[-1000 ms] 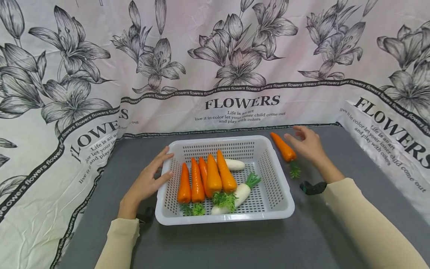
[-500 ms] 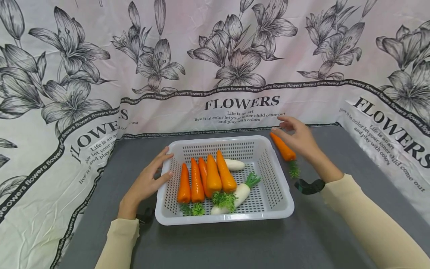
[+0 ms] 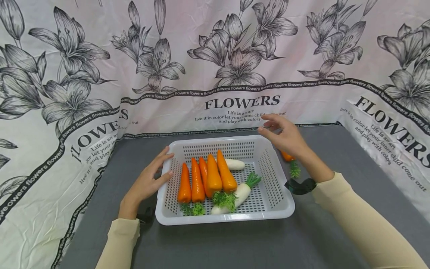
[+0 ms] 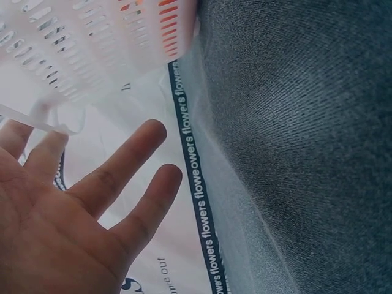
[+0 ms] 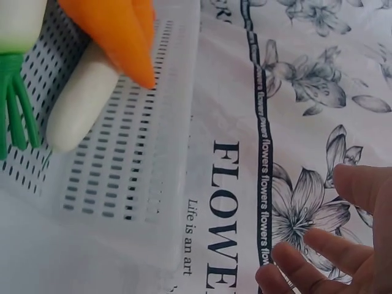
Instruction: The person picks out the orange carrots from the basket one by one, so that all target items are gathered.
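A white slotted plastic basket (image 3: 231,217) holds several orange carrots (image 3: 214,175) with green tops. Among them lie a white radish (image 3: 242,193) with green leaves and another white radish (image 3: 236,164), partly hidden behind a carrot. My left hand (image 3: 147,181) rests at the basket's left rim; in the left wrist view its fingers (image 4: 113,171) are spread, two of them right at the rim. Over the basket's far right corner hovers my right hand (image 3: 287,140), fingers extended, holding nothing. Just outside the right wall lies one more carrot (image 3: 287,156), mostly hidden behind that hand.
The basket stands on a dark grey tabletop (image 3: 228,246). A white cloth printed with flowers (image 3: 242,67) rises behind the table and along both sides. Each wrist carries a black band (image 3: 300,186).
My right hand has moved left, from beside the loose carrot to above the basket's far right corner, covering most of that carrot. The left hand and basket stay put.
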The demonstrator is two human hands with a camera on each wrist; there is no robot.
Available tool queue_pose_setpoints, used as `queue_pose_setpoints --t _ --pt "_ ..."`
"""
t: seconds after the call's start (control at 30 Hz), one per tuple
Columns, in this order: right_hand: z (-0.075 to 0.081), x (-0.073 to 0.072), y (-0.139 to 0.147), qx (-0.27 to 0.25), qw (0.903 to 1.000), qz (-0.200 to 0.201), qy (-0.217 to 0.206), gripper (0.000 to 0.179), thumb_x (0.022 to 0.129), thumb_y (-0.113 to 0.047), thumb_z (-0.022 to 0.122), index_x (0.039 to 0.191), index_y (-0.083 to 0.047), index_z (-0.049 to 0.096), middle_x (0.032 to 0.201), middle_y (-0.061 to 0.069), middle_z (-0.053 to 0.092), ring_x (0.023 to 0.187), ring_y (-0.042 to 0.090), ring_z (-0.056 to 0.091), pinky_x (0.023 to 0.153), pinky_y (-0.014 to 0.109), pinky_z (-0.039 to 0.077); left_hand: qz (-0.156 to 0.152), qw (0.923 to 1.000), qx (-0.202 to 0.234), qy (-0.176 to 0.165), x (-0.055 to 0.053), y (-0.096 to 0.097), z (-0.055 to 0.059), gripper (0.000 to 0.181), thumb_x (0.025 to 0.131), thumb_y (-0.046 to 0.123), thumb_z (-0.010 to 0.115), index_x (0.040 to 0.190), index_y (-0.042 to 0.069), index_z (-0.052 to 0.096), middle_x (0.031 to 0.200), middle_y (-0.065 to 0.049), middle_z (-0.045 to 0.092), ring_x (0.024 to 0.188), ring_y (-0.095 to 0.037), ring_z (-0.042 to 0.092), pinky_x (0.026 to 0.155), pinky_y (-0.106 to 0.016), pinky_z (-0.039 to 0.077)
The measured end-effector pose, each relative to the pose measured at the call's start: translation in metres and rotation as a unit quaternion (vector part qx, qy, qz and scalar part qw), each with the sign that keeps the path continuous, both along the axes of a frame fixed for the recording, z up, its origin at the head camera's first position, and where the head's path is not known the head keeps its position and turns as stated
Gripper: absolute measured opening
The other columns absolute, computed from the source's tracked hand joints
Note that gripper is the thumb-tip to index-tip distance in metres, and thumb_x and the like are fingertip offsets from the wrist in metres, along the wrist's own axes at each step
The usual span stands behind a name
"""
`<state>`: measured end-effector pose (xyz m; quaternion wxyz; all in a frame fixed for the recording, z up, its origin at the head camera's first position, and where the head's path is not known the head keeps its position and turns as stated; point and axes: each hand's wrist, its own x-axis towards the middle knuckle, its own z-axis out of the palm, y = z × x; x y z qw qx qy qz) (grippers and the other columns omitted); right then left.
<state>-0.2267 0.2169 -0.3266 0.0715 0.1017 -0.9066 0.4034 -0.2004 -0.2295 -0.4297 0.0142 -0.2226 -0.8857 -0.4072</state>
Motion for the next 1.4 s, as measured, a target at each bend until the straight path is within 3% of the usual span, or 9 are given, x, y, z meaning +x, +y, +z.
queue_pose_setpoints --t 0.2,0.47,0.87,1.0,1.17,1.4 --pt "-0.008 -0.001 -0.01 0.001 0.9997 0.021 0.007 0.051 0.1 -0.037 0.063 0.145 -0.014 0.056 0.124 0.016 0.067 0.11 0.031 0.062 0.091 0.047 0.048 0.003 1.0 -0.001 0.004 0.0 -0.002 -0.002 0.06 0.1 0.027 0.06 0.157 0.023 0.039 0.172 -0.003 0.018 0.126 -0.042 0.058 0.1 -0.064 0.051" --pt "-0.02 0.0 -0.028 0.022 0.9981 0.057 -0.002 0.05 0.099 -0.035 0.064 0.143 -0.012 0.057 0.125 0.015 0.067 0.106 0.028 0.063 0.082 0.04 0.053 0.006 1.0 0.0 0.003 0.0 -0.001 -0.001 0.061 0.099 0.028 0.061 0.157 0.024 0.039 0.172 -0.002 0.018 0.125 -0.041 0.058 0.099 -0.063 0.051" --pt "-0.038 -0.006 -0.051 0.053 0.9921 0.1 -0.054 0.054 0.098 -0.039 0.065 0.143 -0.009 0.057 0.125 0.014 0.068 0.107 0.029 0.063 0.085 0.044 0.055 0.001 1.0 0.004 0.002 0.0 -0.001 -0.001 0.062 0.099 0.028 0.061 0.157 0.025 0.039 0.172 0.0 0.018 0.126 -0.04 0.058 0.1 -0.063 0.051" --pt "-0.043 -0.008 -0.057 0.082 0.9831 0.146 -0.074 0.05 0.097 -0.037 0.066 0.137 -0.007 0.062 0.119 0.012 0.07 0.103 0.026 0.065 0.086 0.041 0.056 0.001 1.0 0.004 0.004 0.001 -0.001 -0.001 0.062 0.099 0.028 0.061 0.157 0.026 0.039 0.172 0.0 0.018 0.127 -0.04 0.058 0.1 -0.063 0.05" --pt "-0.048 -0.009 -0.063 0.111 0.9652 0.208 -0.113 0.052 0.096 -0.039 0.066 0.137 -0.006 0.061 0.122 0.012 0.07 0.107 0.027 0.067 0.09 0.041 0.057 0.002 1.0 0.004 0.005 0.0 -0.001 -0.002 0.062 0.099 0.029 0.061 0.157 0.026 0.039 0.172 0.0 0.018 0.127 -0.04 0.057 0.1 -0.063 0.051" --pt "-0.052 -0.007 -0.068 0.128 0.9518 0.231 -0.155 0.057 0.096 -0.043 0.064 0.137 -0.004 0.059 0.124 0.012 0.069 0.11 0.028 0.067 0.092 0.041 0.057 0.002 1.0 0.005 0.004 0.0 -0.001 -0.002 0.062 0.099 0.029 0.061 0.157 0.026 0.039 0.172 0.0 0.018 0.128 -0.04 0.057 0.1 -0.063 0.051"
